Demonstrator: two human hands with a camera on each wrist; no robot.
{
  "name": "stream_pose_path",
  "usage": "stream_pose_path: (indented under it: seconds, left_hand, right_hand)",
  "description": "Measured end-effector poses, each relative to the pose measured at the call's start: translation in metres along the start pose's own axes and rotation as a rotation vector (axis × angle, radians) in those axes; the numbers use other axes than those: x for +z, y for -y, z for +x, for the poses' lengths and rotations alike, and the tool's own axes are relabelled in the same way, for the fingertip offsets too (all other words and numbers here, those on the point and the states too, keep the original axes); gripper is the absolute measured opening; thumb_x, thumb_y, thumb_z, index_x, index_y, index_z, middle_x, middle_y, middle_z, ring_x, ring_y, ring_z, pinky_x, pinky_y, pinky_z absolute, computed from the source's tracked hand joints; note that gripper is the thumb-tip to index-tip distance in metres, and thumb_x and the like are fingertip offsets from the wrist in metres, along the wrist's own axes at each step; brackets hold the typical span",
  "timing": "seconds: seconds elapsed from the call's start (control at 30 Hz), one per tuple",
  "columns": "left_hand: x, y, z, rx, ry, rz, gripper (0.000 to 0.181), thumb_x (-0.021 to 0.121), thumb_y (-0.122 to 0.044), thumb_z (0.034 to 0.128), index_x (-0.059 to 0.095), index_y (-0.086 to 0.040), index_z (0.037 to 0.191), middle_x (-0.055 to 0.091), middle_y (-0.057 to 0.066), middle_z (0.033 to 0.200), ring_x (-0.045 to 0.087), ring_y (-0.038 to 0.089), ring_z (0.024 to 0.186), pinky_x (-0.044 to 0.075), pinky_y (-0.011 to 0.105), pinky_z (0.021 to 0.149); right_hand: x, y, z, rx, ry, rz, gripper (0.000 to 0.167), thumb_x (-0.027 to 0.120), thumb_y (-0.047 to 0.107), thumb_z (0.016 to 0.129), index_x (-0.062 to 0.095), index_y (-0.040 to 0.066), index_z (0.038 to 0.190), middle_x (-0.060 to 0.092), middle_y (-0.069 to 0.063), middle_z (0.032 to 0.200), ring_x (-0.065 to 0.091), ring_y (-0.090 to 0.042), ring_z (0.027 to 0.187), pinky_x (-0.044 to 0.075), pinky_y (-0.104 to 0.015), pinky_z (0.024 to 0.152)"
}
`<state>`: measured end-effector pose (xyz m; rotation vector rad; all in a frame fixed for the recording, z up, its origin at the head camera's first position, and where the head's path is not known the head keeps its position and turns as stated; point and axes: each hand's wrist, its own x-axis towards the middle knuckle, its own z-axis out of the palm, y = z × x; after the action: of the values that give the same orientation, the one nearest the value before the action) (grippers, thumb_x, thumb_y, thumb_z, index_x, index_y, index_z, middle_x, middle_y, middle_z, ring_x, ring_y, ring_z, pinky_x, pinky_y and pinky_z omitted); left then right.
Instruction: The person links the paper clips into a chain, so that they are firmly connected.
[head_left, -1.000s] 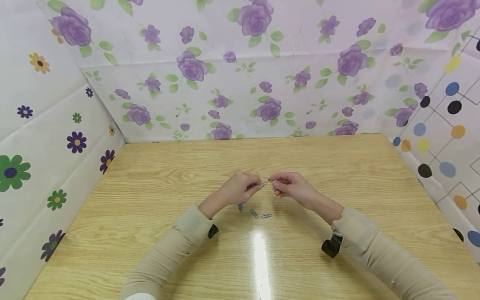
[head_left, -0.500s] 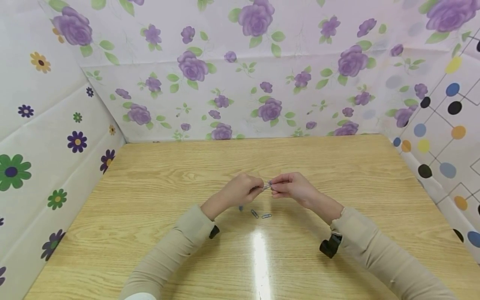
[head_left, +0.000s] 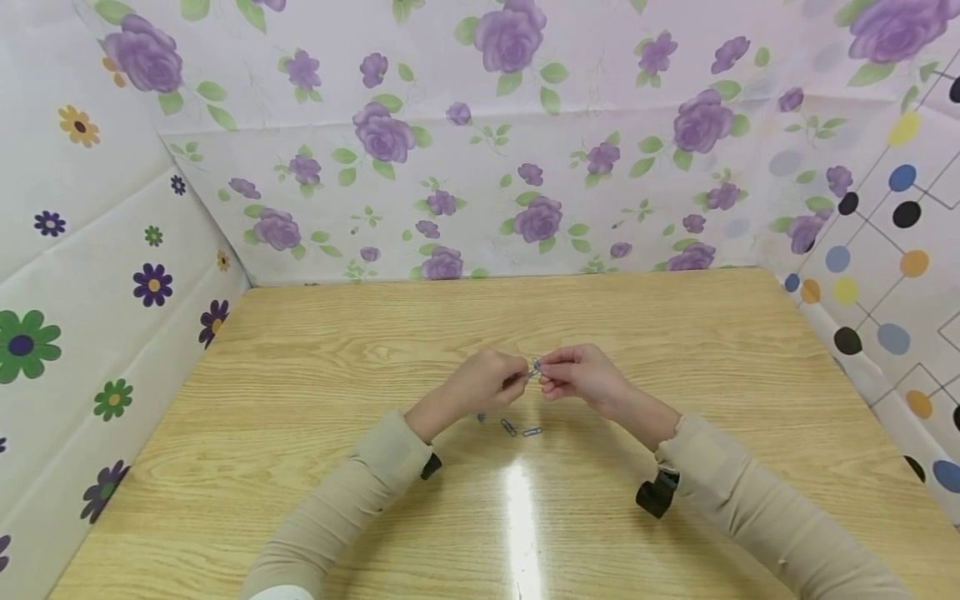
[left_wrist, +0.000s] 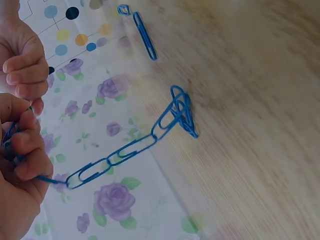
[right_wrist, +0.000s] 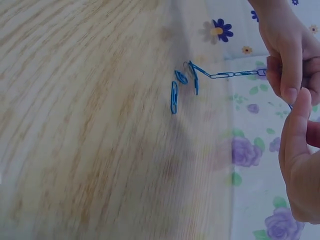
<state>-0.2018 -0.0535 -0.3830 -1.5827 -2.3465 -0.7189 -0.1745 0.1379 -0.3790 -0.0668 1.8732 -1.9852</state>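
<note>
My left hand [head_left: 491,379] grips one end of a chain of linked blue paper clips [left_wrist: 109,162]. From its curled fingers the chain hangs down, and its lower end lies bunched on the table in the left wrist view. Close on the right, my right hand [head_left: 587,375] pinches a single paper clip [head_left: 537,364] between thumb and fingers. That clip meets the chain's end clip between the two hands; whether they are hooked together cannot be seen. Two loose paper clips, one slanted [head_left: 508,427] and one lying crosswise [head_left: 532,432], rest on the table below the hands.
The wooden table [head_left: 360,333] reaches back to a wall of flower-printed cloth [head_left: 465,208]. Patterned cloth also stands at the left and right sides. A black wrist camera [head_left: 657,493] sits under the right sleeve cuff.
The hands have come slightly closer, and the right hand's clip has moved left to the clip at the left fingertips. More of the lower chain is now hidden behind the left wrist.
</note>
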Motion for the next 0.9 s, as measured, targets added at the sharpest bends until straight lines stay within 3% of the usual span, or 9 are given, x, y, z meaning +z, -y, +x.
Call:
stream_pose_path:
  seconds: [0.27,0.43,0.57,0.9]
  left_hand:
    - [0.002,-0.004,0.001,-0.031,0.026,0.079,0.019,0.054,0.002,0.0743,0.047,-0.010,0.061,0.038,-0.006,0.051,0.027,0.001,0.045,0.021,0.012,0.043]
    - [-0.001,-0.003,0.001,-0.071,0.054,0.033,0.019,0.053,0.002,0.0748,0.047,-0.009,0.061,0.037,-0.006,0.051,0.027,0.001,0.045,0.021,0.012,0.043]
    - [-0.006,-0.004,0.001,-0.048,0.021,-0.037,0.018,0.053,0.003,0.0770,0.052,-0.007,0.062,0.042,-0.003,0.050,0.031,0.001,0.044,0.025,0.013,0.043]
    - [-0.002,0.000,0.002,-0.022,-0.054,-0.077,0.021,0.052,0.005,0.0801,0.051,-0.007,0.063,0.040,-0.004,0.051,0.030,0.000,0.045,0.025,0.014,0.044]
  right_hand:
    - [0.008,-0.004,0.003,-0.075,-0.070,-0.067,0.021,0.050,-0.006,0.089,0.052,-0.020,0.104,0.062,-0.010,0.070,0.060,-0.011,0.057,0.053,-0.025,0.058]
    - [0.012,-0.003,0.003,-0.132,-0.087,-0.103,0.020,0.050,-0.006,0.089,0.053,-0.020,0.103,0.063,-0.016,0.074,0.062,-0.012,0.058,0.053,-0.027,0.058]
    - [0.009,0.001,0.002,-0.161,-0.122,-0.093,0.022,0.049,-0.006,0.089,0.053,-0.021,0.105,0.062,-0.016,0.074,0.061,-0.011,0.057,0.053,-0.027,0.057]
    - [0.011,0.001,0.003,-0.120,-0.082,-0.031,0.021,0.049,-0.005,0.090,0.053,-0.020,0.104,0.062,-0.010,0.073,0.061,-0.012,0.059,0.053,-0.026,0.059]
